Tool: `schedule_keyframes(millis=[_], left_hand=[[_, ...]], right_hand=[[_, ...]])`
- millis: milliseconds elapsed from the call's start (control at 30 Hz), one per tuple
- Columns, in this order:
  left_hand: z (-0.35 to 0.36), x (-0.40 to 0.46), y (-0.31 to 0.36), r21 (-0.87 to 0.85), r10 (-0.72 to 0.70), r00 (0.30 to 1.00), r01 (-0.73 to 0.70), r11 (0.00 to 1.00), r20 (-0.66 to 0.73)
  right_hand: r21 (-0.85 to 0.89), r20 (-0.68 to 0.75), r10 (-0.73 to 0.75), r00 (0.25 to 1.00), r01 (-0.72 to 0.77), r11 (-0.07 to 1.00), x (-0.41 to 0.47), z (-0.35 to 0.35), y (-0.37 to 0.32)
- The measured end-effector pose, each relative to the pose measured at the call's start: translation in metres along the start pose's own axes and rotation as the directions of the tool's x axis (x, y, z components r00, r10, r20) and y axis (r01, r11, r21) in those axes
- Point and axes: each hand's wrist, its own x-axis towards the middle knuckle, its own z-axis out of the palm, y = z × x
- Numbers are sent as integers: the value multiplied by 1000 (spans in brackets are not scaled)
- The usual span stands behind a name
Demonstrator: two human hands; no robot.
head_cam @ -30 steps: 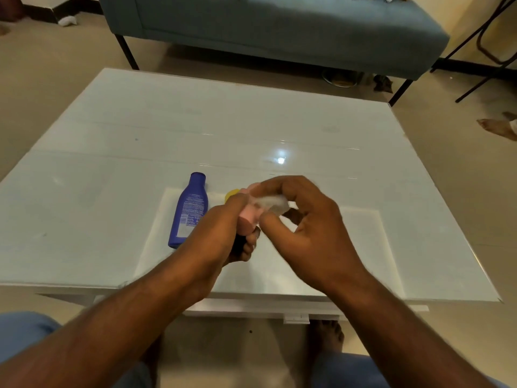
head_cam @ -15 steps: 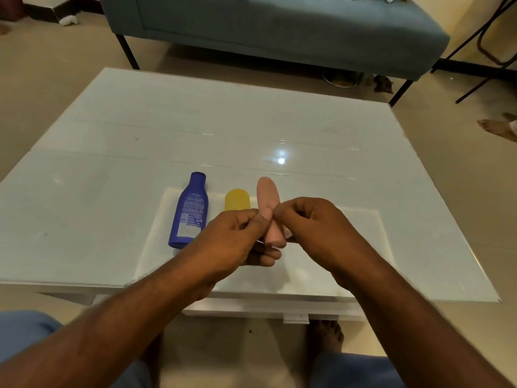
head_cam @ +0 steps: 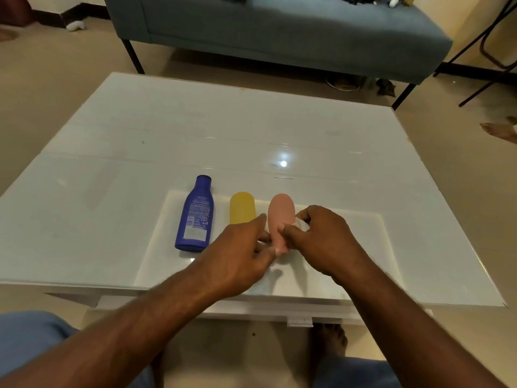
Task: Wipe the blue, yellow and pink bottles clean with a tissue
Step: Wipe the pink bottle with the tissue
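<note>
Three bottles lie side by side on the white table (head_cam: 112, 208). The blue bottle (head_cam: 195, 215) is on the left with its label up. To its right lies the yellow bottle (head_cam: 242, 207), its near end hidden by my left hand (head_cam: 240, 256). The pink bottle (head_cam: 280, 217) is low over the table on the right, and both hands pinch its near end. My right hand (head_cam: 321, 239) also keeps a crumpled white tissue (head_cam: 301, 224) in its fingers, against the pink bottle's right side.
A grey-blue sofa (head_cam: 279, 32) on thin black legs stands beyond the table's far edge. Black chair legs (head_cam: 484, 51) are at the right, and another person's foot (head_cam: 500, 130) rests on the floor there. My knees and bare foot (head_cam: 330, 340) are below the near edge.
The pink bottle went from raised and being rubbed with the tissue to lowered onto the table beside the yellow bottle. Both hands came down and forward with it.
</note>
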Motion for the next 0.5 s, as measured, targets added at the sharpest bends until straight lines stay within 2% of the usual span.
schedule_keyframes(millis=[267, 500], left_hand=[[6, -1, 0, 109, 40, 998, -44, 993, 42], [-4, -2, 2, 148, 54, 998, -59, 987, 38]], right_hand=[[-118, 3, -8, 1000, 8, 993, 1, 0, -2], [-123, -52, -51, 997, 44, 991, 0, -6, 0]])
